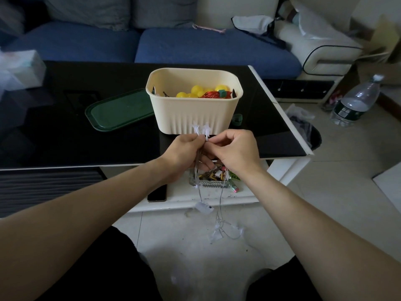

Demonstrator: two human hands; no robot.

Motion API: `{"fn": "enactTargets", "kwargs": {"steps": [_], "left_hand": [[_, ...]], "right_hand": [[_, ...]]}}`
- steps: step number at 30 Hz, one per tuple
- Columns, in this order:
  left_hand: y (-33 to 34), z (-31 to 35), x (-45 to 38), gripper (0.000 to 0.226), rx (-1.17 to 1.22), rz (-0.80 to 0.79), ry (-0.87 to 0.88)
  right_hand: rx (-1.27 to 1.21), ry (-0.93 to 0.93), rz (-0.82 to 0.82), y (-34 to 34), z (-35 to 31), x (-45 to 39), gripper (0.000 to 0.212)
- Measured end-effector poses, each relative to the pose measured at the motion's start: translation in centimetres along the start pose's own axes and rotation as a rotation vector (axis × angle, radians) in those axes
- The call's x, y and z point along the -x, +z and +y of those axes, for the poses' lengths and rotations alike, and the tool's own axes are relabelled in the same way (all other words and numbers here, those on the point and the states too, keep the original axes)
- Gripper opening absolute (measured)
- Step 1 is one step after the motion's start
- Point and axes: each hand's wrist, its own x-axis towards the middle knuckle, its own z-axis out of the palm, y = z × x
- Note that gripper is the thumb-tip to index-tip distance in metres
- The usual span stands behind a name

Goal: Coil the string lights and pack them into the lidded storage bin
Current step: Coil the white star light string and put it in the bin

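A thin wire of string lights (pixel 200 129) with small clear star bulbs is gathered just in front of the cream storage bin (pixel 195 111). My left hand (pixel 184 153) grips the gathered loops, two stars poking up above its fingers. My right hand (pixel 235 149) pinches the wire right beside them. The rest of the strand hangs down past a small white battery box (pixel 203 207) to a loose tangle on the floor (pixel 225 232). The bin stands open on the black table (pixel 86 137) and holds yellow balls and red tinsel. Its green lid (pixel 120 109) lies flat to the bin's left.
A glass ashtray (pixel 211 178) with scraps and a dark phone (pixel 157 193) sit on the table's lower white shelf beneath my hands. A tissue pack (pixel 21 69) lies at the table's far left. A water bottle (pixel 355 103) and a bagged bin (pixel 308 129) stand on the floor right.
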Motion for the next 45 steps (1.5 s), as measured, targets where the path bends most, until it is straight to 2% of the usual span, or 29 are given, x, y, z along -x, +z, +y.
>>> {"fn": "enactTargets", "kwargs": {"steps": [4,7,10,13,16,18,20,22,24,27,31,35,41,45], "left_hand": [[0.2,0.0,-0.1,0.036,-0.007,0.002,0.017],[0.1,-0.1,-0.1,0.04,-0.059,0.024,0.034],[-0.2,-0.4,-0.4,0.045,-0.116,0.077,0.047],[-0.5,-0.5,-0.5,0.046,-0.094,0.153,0.04],[-0.8,-0.2,-0.5,0.047,-0.084,0.237,0.03],[-1.0,0.0,-0.6,0.041,-0.102,0.283,0.03],[-1.2,0.2,-0.7,0.037,-0.093,0.304,0.046],[-1.2,0.2,-0.7,0.036,-0.037,0.301,0.069],[-1.3,0.3,-0.7,0.035,0.032,0.291,0.106],[-2.0,0.9,-0.8,0.035,0.102,0.321,0.159],[-2.0,1.2,-0.6,0.037,0.278,0.324,0.107],[-1.4,1.0,-0.5,0.037,0.446,0.225,0.058],[-1.4,1.3,-0.5,0.038,0.502,0.166,0.054],[-0.8,1.3,-0.5,0.035,0.508,0.179,0.03]], "right_hand": [[0.019,0.001,0.037,0.3,-0.1,0.2,0.01],[0.021,-0.046,0.037,0.5,-0.2,0.4,0.002],[0.123,-0.177,0.001,1.0,-0.5,1.0,0.014],[0.254,-0.22,-0.076,1.4,-1.0,1.1,0.021],[0.307,-0.207,-0.244,1.6,-1.4,1.0,0.03],[0.293,-0.207,-0.249,1.7,-1.7,1.2,0.035],[0.255,-0.179,-0.178,1.4,-1.7,1.0,0.035],[0.262,-0.111,-0.167,0.7,-1.6,0.5,0.029],[0.342,-0.09,-0.234,-0.1,-1.3,0.1,0.02],[0.448,-0.061,-0.371,-1.1,-0.7,-0.3,0.019],[0.373,0.009,-0.463,-1.8,-0.1,-0.7,0.027],[0.417,-0.067,-0.361,-1.9,0.7,-0.8,0.033],[0.357,-0.1,-0.183,-2.5,1.3,-1.7,0.042],[0.356,-0.227,-0.008,-2.0,1.1,-1.7,0.033]]}}
